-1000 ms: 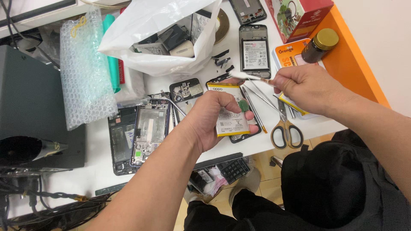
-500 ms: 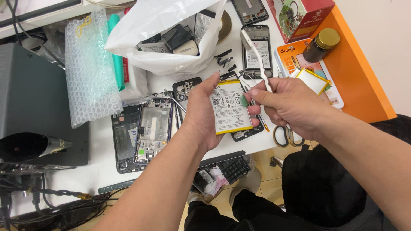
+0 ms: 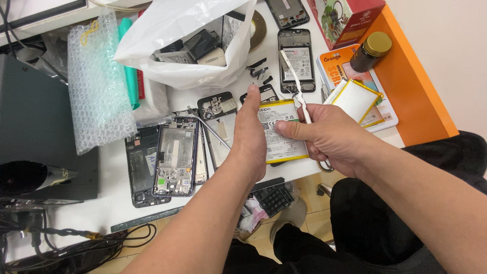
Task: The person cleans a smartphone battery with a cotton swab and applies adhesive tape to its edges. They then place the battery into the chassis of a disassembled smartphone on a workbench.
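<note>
The left hand (image 3: 252, 134) holds a flat phone battery (image 3: 280, 131) above the desk (image 3: 101, 200), fingers closed along its left edge. The right hand (image 3: 329, 137) pinches the battery's right side and also grips a white strip (image 3: 294, 83) that rises from the fist. A second battery (image 3: 355, 99) lies to the right. Opened phone frames (image 3: 175, 155) lie to the left.

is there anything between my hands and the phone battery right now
Nothing visible. The left hand grips the phone battery along its left edge, and the right hand presses a thumb on its face while also holding a white tool.
</note>
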